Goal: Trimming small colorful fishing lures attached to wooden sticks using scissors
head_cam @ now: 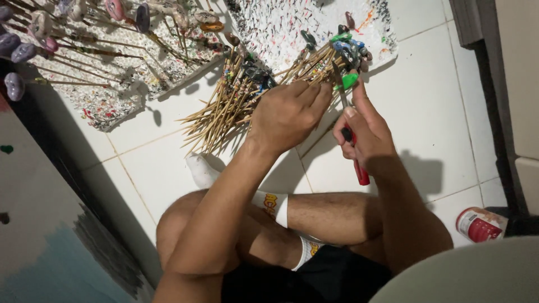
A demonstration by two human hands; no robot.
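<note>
White tiled floor (438, 112): our left hand (289, 112) gripped the wooden skewers (224, 112) beside the foam board's (281, 28) edge; our right hand (365, 132) clamped a red-handled tool (359, 168). Open tiles lay to the right.

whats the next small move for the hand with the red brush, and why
Probably ease the brush tip onto the green piece on its skewer. The right hand holds the brush with its tip just beside that piece, while the left hand rests on the skewer bundle, seemingly steadying it.
</note>
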